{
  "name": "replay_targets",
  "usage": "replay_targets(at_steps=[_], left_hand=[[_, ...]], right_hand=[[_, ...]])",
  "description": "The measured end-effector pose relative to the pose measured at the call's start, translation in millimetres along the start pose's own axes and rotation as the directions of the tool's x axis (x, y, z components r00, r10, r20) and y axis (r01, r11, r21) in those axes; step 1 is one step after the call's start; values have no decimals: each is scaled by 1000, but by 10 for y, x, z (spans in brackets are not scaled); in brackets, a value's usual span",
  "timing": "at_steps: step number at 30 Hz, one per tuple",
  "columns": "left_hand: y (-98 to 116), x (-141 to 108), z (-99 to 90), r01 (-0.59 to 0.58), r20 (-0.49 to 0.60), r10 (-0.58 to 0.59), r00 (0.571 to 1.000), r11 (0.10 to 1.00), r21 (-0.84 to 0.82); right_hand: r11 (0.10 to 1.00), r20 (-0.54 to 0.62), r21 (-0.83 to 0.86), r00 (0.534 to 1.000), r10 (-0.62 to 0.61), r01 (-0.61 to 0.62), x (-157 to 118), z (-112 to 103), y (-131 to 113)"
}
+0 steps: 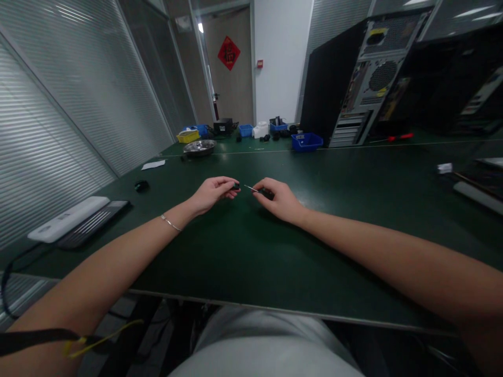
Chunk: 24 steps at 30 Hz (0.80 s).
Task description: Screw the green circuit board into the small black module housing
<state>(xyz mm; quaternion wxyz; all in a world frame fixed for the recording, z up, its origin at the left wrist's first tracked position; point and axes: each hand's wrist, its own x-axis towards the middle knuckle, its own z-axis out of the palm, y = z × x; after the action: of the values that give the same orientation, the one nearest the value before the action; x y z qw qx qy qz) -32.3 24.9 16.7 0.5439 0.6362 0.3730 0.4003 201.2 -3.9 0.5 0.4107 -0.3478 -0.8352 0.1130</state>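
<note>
Over the middle of the green table [251, 251], my left hand [214, 193] pinches a small dark part [236, 186] between thumb and fingers. A bracelet circles that wrist. To its right, my right hand [281, 200] is closed round the dark handle of a thin metal-tipped tool [251, 188], which looks like a screwdriver. The tool's tip points left toward the small part, with a narrow gap between them. Fingers cover most of the handle, and the part is too small to make out in detail.
At the left lie a black mouse [141, 186], a white bar-shaped device [68, 219] and a dark keyboard-like item [94, 224]. Farther back are a metal dish [199, 147], a blue bin [306, 142] and a computer tower [334, 78]. Electronic parts [481, 180] lie at the right.
</note>
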Motion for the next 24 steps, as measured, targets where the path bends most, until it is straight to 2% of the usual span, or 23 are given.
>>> replay_targets(at_steps=[5, 15, 17, 20, 24], left_hand=[[-11, -32, 93, -50, 90, 38, 995, 990, 132], [42, -89, 180, -55, 120, 24, 993, 964, 261], [32, -94, 197, -50, 124, 20, 992, 969, 243], [-1, -85, 207, -52, 125, 35, 991, 990, 131], [-40, -60, 200, -53, 68, 53, 996, 999, -2]], right_hand=[[1000, -1, -4, 1000, -13, 13, 6, 1, 8], [998, 57, 45, 997, -55, 53, 7, -29, -53], [995, 77, 59, 994, -80, 76, 8, -33, -64], [990, 97, 93, 989, -114, 105, 9, -31, -70], [987, 94, 125, 989, -118, 105, 10, -32, -74]])
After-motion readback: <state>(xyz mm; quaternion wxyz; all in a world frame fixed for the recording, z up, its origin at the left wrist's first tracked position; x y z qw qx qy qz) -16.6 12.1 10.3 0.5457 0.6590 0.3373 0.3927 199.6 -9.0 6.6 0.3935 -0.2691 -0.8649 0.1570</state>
